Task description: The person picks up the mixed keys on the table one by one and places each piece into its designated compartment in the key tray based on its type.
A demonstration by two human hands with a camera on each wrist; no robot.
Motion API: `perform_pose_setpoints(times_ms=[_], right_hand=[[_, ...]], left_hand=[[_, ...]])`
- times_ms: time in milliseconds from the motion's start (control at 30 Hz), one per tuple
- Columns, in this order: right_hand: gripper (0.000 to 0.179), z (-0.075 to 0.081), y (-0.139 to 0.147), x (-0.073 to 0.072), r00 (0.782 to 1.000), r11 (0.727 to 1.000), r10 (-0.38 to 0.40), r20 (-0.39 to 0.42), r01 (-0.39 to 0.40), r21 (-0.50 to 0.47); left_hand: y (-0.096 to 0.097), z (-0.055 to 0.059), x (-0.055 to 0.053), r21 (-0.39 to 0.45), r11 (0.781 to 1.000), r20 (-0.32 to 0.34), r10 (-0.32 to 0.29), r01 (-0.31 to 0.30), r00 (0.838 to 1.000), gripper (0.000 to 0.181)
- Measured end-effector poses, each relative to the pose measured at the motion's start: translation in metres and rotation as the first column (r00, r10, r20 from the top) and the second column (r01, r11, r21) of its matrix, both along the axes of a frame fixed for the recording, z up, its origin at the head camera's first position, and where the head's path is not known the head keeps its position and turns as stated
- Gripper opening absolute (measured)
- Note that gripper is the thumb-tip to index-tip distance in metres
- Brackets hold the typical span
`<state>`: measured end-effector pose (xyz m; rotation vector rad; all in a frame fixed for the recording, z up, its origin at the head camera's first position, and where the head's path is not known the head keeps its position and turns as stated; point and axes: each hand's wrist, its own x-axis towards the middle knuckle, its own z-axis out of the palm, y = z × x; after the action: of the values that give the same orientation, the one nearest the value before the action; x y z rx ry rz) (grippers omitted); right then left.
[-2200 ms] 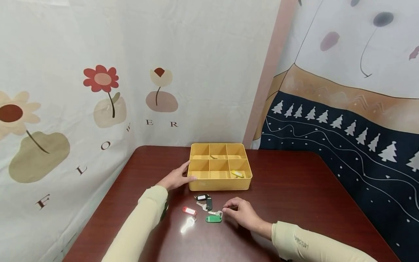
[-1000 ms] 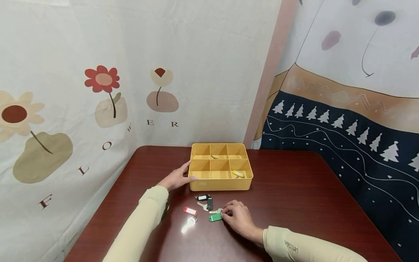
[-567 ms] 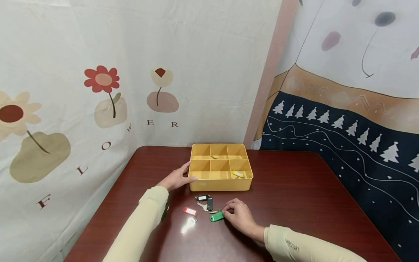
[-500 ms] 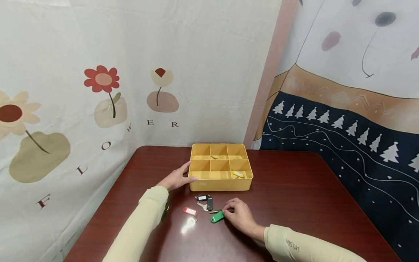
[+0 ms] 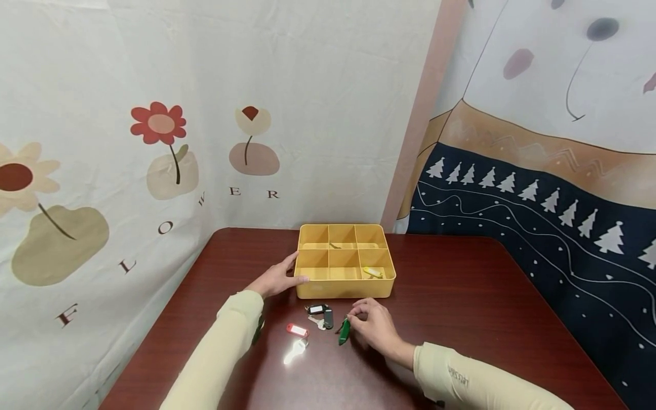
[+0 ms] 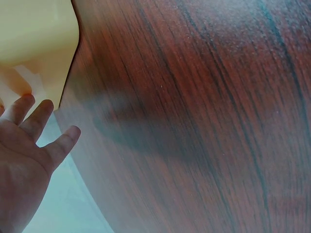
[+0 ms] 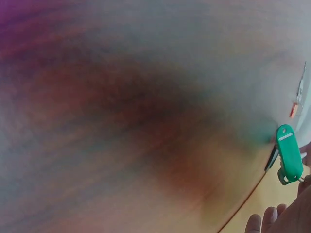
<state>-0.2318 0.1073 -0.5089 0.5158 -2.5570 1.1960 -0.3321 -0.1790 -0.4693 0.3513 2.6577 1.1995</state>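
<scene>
My right hand (image 5: 378, 324) pinches a green key tag (image 5: 344, 332) by its ring end, and the tag hangs tilted over the table. Its key dangles beside it; in the right wrist view the green key tag (image 7: 289, 153) hangs by the fingertips. My left hand (image 5: 277, 278) rests on the left side of a yellow divided box (image 5: 343, 289), thumb at the front corner. The left wrist view shows this left hand (image 6: 29, 141) with fingers spread and fairly straight against the box wall (image 6: 41, 43).
On the table lie a red key tag (image 5: 297, 330) with a shiny key (image 5: 295, 351), and two black key tags (image 5: 328, 319) with a key (image 5: 318, 323). A yellow key tag (image 5: 372, 272) sits in the box's front right compartment. A small dark item (image 5: 335, 246) lies in the back middle one.
My right hand has taken hold of the green key tag and lifted it; the tag has swung from lying flat to hanging. The left hand and the box have stayed in place.
</scene>
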Motion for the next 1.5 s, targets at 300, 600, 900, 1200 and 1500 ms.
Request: perform_pose_setpoints(times_ms=[300, 600, 900, 1200, 1500], right_hand=[[0.011, 0.012, 0.000, -0.010, 0.999, 0.999, -0.026, -0.024, 0.026, -0.020], [0.009, 0.033, -0.003, -0.021, 0.999, 0.996, -0.043, 0.012, 0.044, -0.076], [0.008, 0.053, -0.005, -0.033, 0.996, 0.988, -0.057, 0.062, 0.065, -0.139], [0.010, 0.069, -0.006, -0.048, 0.994, 0.974, -0.093, 0.052, 0.102, -0.202], [0.013, 0.076, -0.010, -0.065, 0.986, 0.966, -0.154, 0.070, 0.165, -0.201]], left_hand=[[-0.001, 0.000, -0.001, -0.002, 1.000, -0.002, 0.004, -0.004, 1.000, 0.093], [-0.002, 0.001, 0.000, -0.003, 1.000, 0.009, 0.001, -0.001, 1.000, 0.095], [-0.002, 0.000, 0.001, -0.010, 1.000, 0.012, 0.002, -0.002, 1.000, 0.096], [-0.001, 0.001, 0.001, 0.005, 1.000, 0.017, 0.002, -0.002, 1.000, 0.096], [-0.001, -0.001, 0.000, -0.006, 1.000, 0.022, 0.009, -0.009, 1.000, 0.096]])
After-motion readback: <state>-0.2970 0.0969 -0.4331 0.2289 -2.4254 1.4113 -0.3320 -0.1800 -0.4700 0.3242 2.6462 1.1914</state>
